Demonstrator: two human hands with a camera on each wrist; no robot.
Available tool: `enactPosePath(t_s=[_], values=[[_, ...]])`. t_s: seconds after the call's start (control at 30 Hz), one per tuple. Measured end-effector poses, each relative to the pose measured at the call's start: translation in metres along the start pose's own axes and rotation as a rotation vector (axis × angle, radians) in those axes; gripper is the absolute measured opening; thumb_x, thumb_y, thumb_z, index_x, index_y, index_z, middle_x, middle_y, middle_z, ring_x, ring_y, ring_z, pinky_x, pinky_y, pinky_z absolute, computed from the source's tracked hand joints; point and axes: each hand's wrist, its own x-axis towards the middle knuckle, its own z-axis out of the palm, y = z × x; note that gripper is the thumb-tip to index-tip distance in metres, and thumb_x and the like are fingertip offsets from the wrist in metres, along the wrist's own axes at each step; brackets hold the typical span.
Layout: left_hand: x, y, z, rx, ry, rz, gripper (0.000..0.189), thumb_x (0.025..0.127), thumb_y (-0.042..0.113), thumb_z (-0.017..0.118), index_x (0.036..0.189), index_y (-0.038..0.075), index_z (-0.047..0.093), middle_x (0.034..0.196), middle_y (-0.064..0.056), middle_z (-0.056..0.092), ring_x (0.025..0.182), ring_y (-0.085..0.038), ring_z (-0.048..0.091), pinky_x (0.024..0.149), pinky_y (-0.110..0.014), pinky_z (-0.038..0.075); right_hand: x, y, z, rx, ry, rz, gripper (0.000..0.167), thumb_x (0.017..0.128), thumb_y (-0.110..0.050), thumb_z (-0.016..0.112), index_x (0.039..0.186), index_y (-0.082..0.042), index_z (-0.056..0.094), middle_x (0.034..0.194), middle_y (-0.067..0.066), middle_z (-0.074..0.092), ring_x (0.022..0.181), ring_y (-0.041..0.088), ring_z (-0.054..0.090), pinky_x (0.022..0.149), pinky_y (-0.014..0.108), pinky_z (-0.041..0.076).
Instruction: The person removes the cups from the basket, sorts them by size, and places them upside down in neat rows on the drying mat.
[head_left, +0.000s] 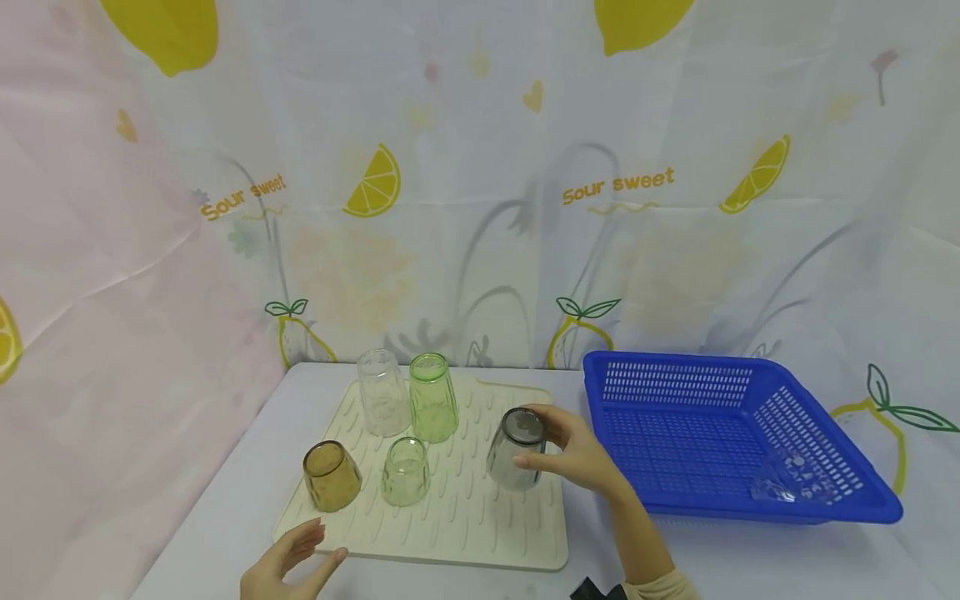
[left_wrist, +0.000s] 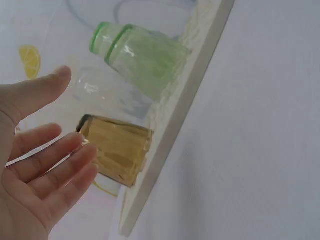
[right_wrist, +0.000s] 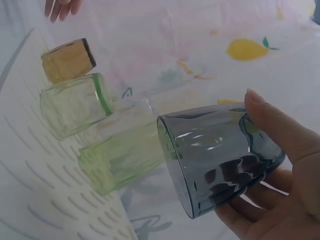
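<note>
My right hand (head_left: 573, 450) holds a smoky grey glass (head_left: 516, 462) between thumb and fingers over the right side of a cream drying mat (head_left: 465, 525). In the right wrist view this grey glass (right_wrist: 215, 155) is tipped over, its thin rim toward the mat and its thick base by my palm. At the mat's front left corner my left hand (head_left: 288, 567) holds nothing, its thumb apart from the fingers. Just beyond those fingers stands an amber glass (head_left: 332, 477). Beside it is a short pale green glass (head_left: 406, 473); a tall green glass (head_left: 433, 400) and a tall clear glass (head_left: 384, 396) stand behind.
To the right of the mat sits a blue plastic basket (head_left: 675, 446) with a crumpled clear plastic piece (head_left: 787, 483) inside. A lemon-print curtain (head_left: 465, 167) hangs right behind the white table (head_left: 217, 500). A black object (head_left: 596, 590) shows by my right sleeve.
</note>
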Motion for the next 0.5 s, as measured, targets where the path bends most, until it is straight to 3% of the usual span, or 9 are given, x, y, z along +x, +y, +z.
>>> enactPosePath(t_s=[0.1,0.17,0.23,0.27,0.33,0.4,0.5], values=[[0.004,-0.010,-0.005,0.081,0.056,-0.060,0.051,0.061,0.007,0.088,0.103,-0.010,0.065,0.095,-0.026,0.068,0.077,-0.007,0.064,0.062,0.001,0.043,-0.001,0.004,0.006,0.013,0.008,0.014,0.054,0.077,-0.006,0.076,0.124,0.007,0.053,0.115,0.019,0.062,0.104,0.016,0.062,0.094,0.027,0.050],[0.007,-0.018,-0.009,0.137,0.034,-0.116,0.058,0.065,0.015,0.086,0.110,-0.012,0.061,0.103,-0.030,0.065,0.087,-0.025,0.066,0.068,-0.011,0.052,-0.001,0.007,0.010,0.011,0.013,0.032,0.054,0.077,-0.007,0.077,0.124,0.007,0.053,0.115,0.019,0.062,0.104,0.016,0.061,0.094,0.027,0.050],[0.012,-0.026,-0.014,0.189,-0.041,-0.188,0.071,0.069,0.026,0.084,0.119,-0.014,0.054,0.115,-0.034,0.059,0.100,-0.043,0.059,0.080,-0.028,0.056,-0.002,0.009,0.013,0.010,0.020,0.054,0.055,0.076,-0.008,0.077,0.124,0.006,0.053,0.116,0.018,0.062,0.104,0.018,0.062,0.094,0.027,0.050],[0.014,-0.030,-0.015,0.224,-0.085,-0.225,0.077,0.071,0.032,0.083,0.124,-0.014,0.051,0.120,-0.035,0.055,0.104,-0.046,0.057,0.084,-0.039,0.054,-0.002,0.010,0.014,0.009,0.022,0.063,0.056,0.076,-0.009,0.077,0.125,0.006,0.053,0.116,0.018,0.062,0.105,0.020,0.061,0.094,0.027,0.050],[0.020,-0.036,-0.018,0.281,-0.187,-0.293,0.088,0.074,0.041,0.078,0.130,-0.015,0.042,0.129,-0.037,0.046,0.113,-0.053,0.047,0.091,-0.060,0.044,-0.002,0.012,0.017,0.007,0.019,0.079,0.056,0.077,-0.010,0.078,0.125,0.005,0.053,0.117,0.017,0.061,0.107,0.024,0.061,0.095,0.027,0.049],[0.025,-0.043,-0.019,0.343,-0.280,-0.335,0.096,0.074,0.048,0.075,0.135,-0.015,0.035,0.133,-0.039,0.038,0.118,-0.056,0.040,0.096,-0.064,0.038,-0.002,0.016,0.020,0.005,0.012,0.086,0.057,0.077,-0.011,0.078,0.126,0.005,0.053,0.118,0.017,0.061,0.108,0.028,0.060,0.096,0.028,0.049],[0.032,-0.054,-0.019,0.395,-0.404,-0.348,0.105,0.075,0.052,0.072,0.137,-0.018,0.025,0.136,-0.043,0.027,0.123,-0.059,0.028,0.102,-0.066,0.029,-0.001,0.021,0.025,0.006,-0.001,0.083,0.056,0.078,-0.011,0.077,0.126,0.004,0.053,0.119,0.017,0.060,0.109,0.031,0.059,0.097,0.029,0.049]])
